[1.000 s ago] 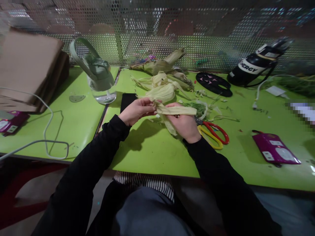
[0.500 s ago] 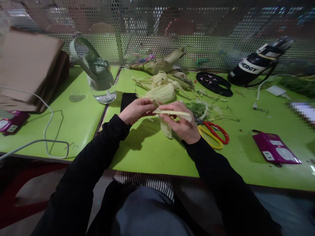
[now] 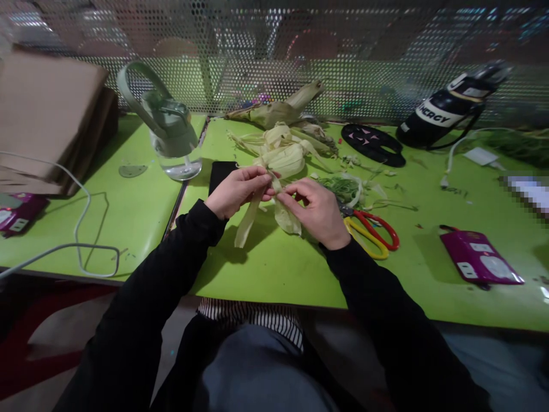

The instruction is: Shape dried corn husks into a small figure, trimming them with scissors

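Note:
Both my hands meet over the green table [image 3: 274, 269], pinching pale corn husk strips. My left hand [image 3: 238, 190] is closed on a long husk strip [image 3: 246, 220] that hangs down toward me. My right hand [image 3: 315, 210] is closed with its fingertips on a wider husk piece [image 3: 287, 220] that droops between the hands. The two pieces join at my fingertips. A pile of corn husks [image 3: 281, 151] lies just beyond my hands.
Red and yellow scissors [image 3: 371, 229] lie right of my right hand. A black phone [image 3: 221, 171], a water bottle [image 3: 171, 137], cardboard [image 3: 47, 120], a white cable [image 3: 77, 229], magenta power strips [image 3: 480, 263], a black disc [image 3: 373, 146] and a black bottle [image 3: 446, 109] surround them.
The husk strip that lay across my right hand has swung down to hang from my left hand. My right hand turned palm down and pinches near the left fingertips.

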`<state>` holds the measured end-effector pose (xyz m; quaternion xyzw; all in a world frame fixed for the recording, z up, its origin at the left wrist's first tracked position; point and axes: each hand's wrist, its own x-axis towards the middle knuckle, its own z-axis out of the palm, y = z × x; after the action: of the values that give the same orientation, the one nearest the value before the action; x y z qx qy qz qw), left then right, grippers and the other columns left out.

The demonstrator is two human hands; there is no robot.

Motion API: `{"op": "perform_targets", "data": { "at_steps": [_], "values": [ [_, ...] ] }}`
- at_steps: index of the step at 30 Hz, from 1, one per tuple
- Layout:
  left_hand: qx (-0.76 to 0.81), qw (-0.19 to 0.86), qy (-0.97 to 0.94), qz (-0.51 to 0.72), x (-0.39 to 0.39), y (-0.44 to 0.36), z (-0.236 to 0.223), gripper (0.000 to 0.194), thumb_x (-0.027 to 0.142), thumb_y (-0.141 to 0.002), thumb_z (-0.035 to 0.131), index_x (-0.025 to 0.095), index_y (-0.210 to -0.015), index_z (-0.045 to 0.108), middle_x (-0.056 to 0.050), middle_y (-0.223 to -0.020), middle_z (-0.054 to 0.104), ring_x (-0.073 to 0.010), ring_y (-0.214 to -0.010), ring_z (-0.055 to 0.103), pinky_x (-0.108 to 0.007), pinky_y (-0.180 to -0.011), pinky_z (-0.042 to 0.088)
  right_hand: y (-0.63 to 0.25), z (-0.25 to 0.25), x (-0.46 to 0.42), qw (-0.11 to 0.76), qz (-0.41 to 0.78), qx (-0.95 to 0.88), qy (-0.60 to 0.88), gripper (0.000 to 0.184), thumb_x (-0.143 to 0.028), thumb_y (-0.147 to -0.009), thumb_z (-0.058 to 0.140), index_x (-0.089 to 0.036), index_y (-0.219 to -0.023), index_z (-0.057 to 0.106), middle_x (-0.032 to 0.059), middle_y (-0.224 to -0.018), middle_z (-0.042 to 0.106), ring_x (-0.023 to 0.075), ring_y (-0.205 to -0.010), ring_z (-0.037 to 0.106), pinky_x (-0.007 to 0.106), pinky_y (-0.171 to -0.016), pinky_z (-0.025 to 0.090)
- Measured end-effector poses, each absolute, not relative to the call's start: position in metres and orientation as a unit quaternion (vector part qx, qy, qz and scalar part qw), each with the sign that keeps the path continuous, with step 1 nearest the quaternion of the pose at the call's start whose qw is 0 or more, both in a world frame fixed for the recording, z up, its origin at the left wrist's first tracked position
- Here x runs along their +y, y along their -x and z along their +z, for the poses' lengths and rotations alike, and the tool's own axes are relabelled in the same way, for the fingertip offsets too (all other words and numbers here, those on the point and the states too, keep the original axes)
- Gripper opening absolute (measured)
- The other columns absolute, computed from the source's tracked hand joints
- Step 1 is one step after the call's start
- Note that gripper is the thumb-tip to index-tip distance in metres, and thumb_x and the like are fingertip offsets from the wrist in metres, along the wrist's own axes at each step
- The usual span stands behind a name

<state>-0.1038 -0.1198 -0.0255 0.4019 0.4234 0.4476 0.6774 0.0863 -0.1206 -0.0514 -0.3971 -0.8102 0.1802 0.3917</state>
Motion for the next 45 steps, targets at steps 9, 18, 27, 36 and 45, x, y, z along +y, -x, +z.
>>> {"op": "perform_targets", "data": {
  "at_steps": [9,18,27,36,45],
  "values": [
    [0.431,0.664,-0.388,0.472,-0.121,0.103,-0.022,0.016,0.007,-0.095,0.056,0.011,-0.085,0.067,0.002,-0.067,0.065,-0.0036,-0.060,0.062,-0.014,-0.057,0.046,-0.084,-0.055,-0.122,0.427,0.240,-0.768,0.413,0.016,-0.036,-0.091,0.066,-0.022,-0.092,0.073,0.0029,-0.086,0.075,0.0173,-0.071,0.064,0.032,-0.065,0.049],
    [0.453,0.629,-0.435,0.458,-0.123,0.099,-0.023,0.013,0.008,-0.096,0.057,0.012,-0.085,0.063,0.003,-0.067,0.065,-0.0060,-0.063,0.066,-0.016,-0.056,0.046,-0.080,-0.051,-0.127,0.451,0.162,-0.766,0.430,0.020,-0.039,-0.087,0.072,-0.023,-0.076,0.066,0.0022,-0.077,0.068,0.0165,-0.068,0.057,0.033,-0.065,0.047],
    [0.458,0.658,-0.442,0.402,-0.127,0.100,-0.015,0.016,0.010,-0.097,0.055,0.013,-0.081,0.058,-0.002,-0.075,0.074,-0.0051,-0.053,0.062,-0.016,-0.048,0.042,-0.091,-0.047,-0.112,0.486,0.487,-0.590,0.423,0.027,-0.044,-0.079,0.079,-0.023,-0.080,0.061,-0.0051,-0.063,0.055,0.0098,-0.050,0.047,0.025,-0.048,0.040],
    [0.466,0.656,-0.430,0.410,-0.128,0.103,-0.012,0.015,0.005,-0.093,0.059,0.012,-0.080,0.061,0.005,-0.068,0.063,-0.0025,-0.050,0.059,-0.015,-0.044,0.039,-0.092,-0.041,-0.121,0.344,0.506,-0.652,0.448,0.051,-0.052,-0.075,0.082,-0.020,-0.112,0.067,-0.0119,-0.050,0.035,0.0074,-0.045,0.028,0.024,-0.047,0.020],
    [0.473,0.640,-0.429,0.428,-0.131,0.101,-0.011,0.016,0.005,-0.092,0.062,0.013,-0.077,0.062,0.008,-0.059,0.053,-0.0010,-0.042,0.047,-0.015,-0.039,0.033,-0.086,-0.042,-0.123,0.382,0.516,-0.626,0.443,0.041,-0.048,-0.073,0.081,-0.016,-0.096,0.068,-0.0072,-0.061,0.050,0.0071,-0.053,0.038,0.024,-0.053,0.029]
  ]
}}
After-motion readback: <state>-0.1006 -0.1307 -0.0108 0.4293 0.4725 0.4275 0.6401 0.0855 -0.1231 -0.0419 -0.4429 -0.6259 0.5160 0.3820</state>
